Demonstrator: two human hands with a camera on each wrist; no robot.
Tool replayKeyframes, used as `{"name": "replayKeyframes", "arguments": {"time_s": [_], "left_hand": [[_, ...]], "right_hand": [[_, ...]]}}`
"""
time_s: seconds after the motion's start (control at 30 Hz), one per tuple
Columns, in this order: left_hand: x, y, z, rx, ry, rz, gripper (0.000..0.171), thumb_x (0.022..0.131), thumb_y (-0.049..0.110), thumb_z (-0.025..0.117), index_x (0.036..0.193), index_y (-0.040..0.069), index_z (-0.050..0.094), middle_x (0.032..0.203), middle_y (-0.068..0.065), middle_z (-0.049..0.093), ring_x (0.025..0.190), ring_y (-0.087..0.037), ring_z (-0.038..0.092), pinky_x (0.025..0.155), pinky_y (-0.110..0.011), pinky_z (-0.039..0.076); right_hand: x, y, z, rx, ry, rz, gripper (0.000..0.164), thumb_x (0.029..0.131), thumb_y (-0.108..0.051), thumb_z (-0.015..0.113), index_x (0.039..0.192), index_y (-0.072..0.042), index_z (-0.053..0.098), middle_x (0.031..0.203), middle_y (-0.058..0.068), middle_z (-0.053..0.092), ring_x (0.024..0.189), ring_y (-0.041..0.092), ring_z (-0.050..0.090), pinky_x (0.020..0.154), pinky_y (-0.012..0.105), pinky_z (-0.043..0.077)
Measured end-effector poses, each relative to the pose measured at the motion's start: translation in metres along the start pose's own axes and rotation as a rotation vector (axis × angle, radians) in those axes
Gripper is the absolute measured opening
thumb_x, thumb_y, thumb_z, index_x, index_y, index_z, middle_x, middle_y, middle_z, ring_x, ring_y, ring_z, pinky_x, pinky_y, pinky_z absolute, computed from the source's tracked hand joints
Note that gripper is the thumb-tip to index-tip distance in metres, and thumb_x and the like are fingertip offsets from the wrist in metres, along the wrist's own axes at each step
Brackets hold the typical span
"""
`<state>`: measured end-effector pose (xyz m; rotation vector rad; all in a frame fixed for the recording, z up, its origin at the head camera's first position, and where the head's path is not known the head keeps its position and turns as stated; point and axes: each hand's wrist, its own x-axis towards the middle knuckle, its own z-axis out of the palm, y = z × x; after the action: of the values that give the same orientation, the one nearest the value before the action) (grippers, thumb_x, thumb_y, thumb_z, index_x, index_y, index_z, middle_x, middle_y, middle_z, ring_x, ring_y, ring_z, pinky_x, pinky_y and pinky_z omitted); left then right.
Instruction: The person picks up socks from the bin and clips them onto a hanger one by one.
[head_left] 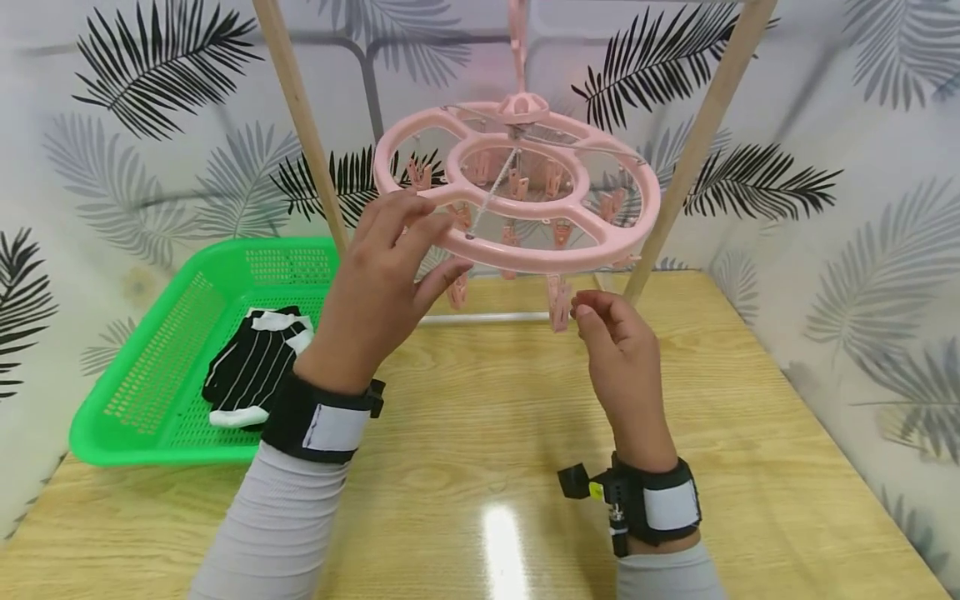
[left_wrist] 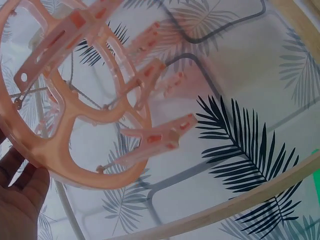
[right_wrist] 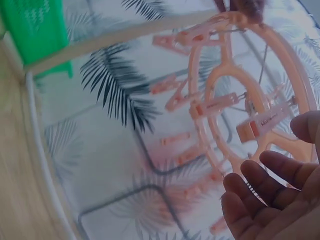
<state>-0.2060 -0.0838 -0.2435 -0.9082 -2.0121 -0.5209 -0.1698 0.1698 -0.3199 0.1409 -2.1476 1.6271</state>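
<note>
Hanger (head_left: 555,260): one, pink, suspended above one table (head_left: 442,467) | my left hand (head_left: 378,279): gripping its rim | my right hand (head_left: 624,358): relaxed, loosely curled beside one clip (head_left: 558,304) | green basket (head_left: 165,455): one, holding striped clothing (head_left: 258,367)

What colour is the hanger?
The hanger is pink; it shows best in the head view.

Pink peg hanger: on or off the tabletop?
Off: the pink peg hanger hangs above the tabletop, stem running up out of frame, pegs dangling clear.
</note>
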Motion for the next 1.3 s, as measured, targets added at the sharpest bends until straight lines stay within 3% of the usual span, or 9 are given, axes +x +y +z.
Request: {"name": "replayKeyframes", "arguments": {"time_s": [0.13, 0.27, 0.37, 0.5, 0.6, 0.8, 1.07, 1.3], "left_hand": [[-0.001, 0.000, -0.001, -0.013, -0.011, 0.021, 0.043, 0.086, 0.018, 0.079, 0.120, -0.003, 0.064, 0.118, -0.020, 0.056, 0.122, -0.037, 0.048, 0.112, -0.040, 0.033], [-0.001, -0.001, -0.003, -0.006, -0.015, 0.035, 0.041, 0.087, 0.017, 0.078, 0.119, -0.004, 0.063, 0.117, -0.021, 0.056, 0.120, -0.037, 0.048, 0.111, -0.040, 0.034], [-0.001, -0.003, -0.004, 0.000, -0.017, 0.042, 0.041, 0.087, 0.018, 0.078, 0.119, -0.004, 0.063, 0.117, -0.020, 0.056, 0.119, -0.037, 0.049, 0.109, -0.041, 0.036], [-0.001, -0.006, -0.006, 0.000, -0.017, 0.047, 0.041, 0.088, 0.018, 0.077, 0.119, -0.004, 0.063, 0.117, -0.020, 0.056, 0.118, -0.037, 0.049, 0.109, -0.041, 0.037], [-0.002, -0.007, -0.006, -0.006, -0.016, 0.045, 0.041, 0.088, 0.018, 0.077, 0.119, -0.004, 0.062, 0.119, -0.020, 0.056, 0.119, -0.038, 0.049, 0.108, -0.041, 0.038], [-0.002, -0.009, -0.006, -0.029, -0.011, 0.047, 0.041, 0.088, 0.019, 0.076, 0.118, -0.004, 0.062, 0.120, -0.020, 0.056, 0.120, -0.037, 0.049, 0.108, -0.042, 0.038], [-0.005, -0.013, -0.007, -0.039, -0.010, 0.044, 0.041, 0.088, 0.021, 0.076, 0.118, -0.004, 0.061, 0.121, -0.020, 0.054, 0.121, -0.036, 0.048, 0.106, -0.041, 0.040], [-0.007, -0.015, -0.006, -0.036, -0.005, 0.042, 0.041, 0.088, 0.021, 0.076, 0.116, -0.004, 0.061, 0.120, -0.020, 0.055, 0.119, -0.036, 0.049, 0.104, -0.041, 0.041]], "right_hand": [[0.005, -0.006, -0.001, 0.204, -0.110, 0.014, 0.036, 0.104, -0.025, 0.051, 0.129, 0.002, 0.056, 0.117, 0.008, 0.060, 0.104, 0.022, 0.055, 0.090, 0.033, 0.048], [0.014, -0.012, -0.002, 0.346, -0.215, 0.027, 0.032, 0.104, -0.023, 0.048, 0.128, -0.003, 0.054, 0.108, 0.009, 0.057, 0.102, 0.025, 0.054, 0.086, 0.033, 0.048], [0.023, -0.016, -0.001, 0.412, -0.272, 0.041, 0.026, 0.104, -0.022, 0.049, 0.125, -0.008, 0.056, 0.099, 0.006, 0.056, 0.094, 0.023, 0.055, 0.082, 0.034, 0.048], [0.030, -0.020, 0.002, 0.467, -0.357, 0.046, 0.020, 0.104, -0.020, 0.050, 0.115, -0.005, 0.057, 0.084, 0.005, 0.055, 0.076, 0.021, 0.054, 0.076, 0.034, 0.046], [0.031, -0.020, 0.003, 0.484, -0.397, 0.062, 0.017, 0.104, -0.017, 0.052, 0.107, -0.001, 0.056, 0.076, 0.004, 0.051, 0.073, 0.020, 0.052, 0.078, 0.034, 0.046], [0.027, -0.018, 0.004, 0.524, -0.395, 0.109, 0.011, 0.102, -0.008, 0.054, 0.111, -0.001, 0.056, 0.091, 0.005, 0.060, 0.089, 0.018, 0.058, 0.078, 0.029, 0.048], [0.023, -0.021, 0.008, 0.525, -0.318, 0.049, 0.014, 0.098, 0.001, 0.058, 0.111, -0.004, 0.056, 0.091, 0.003, 0.050, 0.080, 0.017, 0.047, 0.072, 0.025, 0.042], [0.018, -0.022, 0.012, 0.564, -0.340, 0.050, 0.010, 0.098, -0.001, 0.059, 0.107, -0.004, 0.055, 0.093, 0.005, 0.054, 0.077, 0.016, 0.055, 0.070, 0.023, 0.049]]}}
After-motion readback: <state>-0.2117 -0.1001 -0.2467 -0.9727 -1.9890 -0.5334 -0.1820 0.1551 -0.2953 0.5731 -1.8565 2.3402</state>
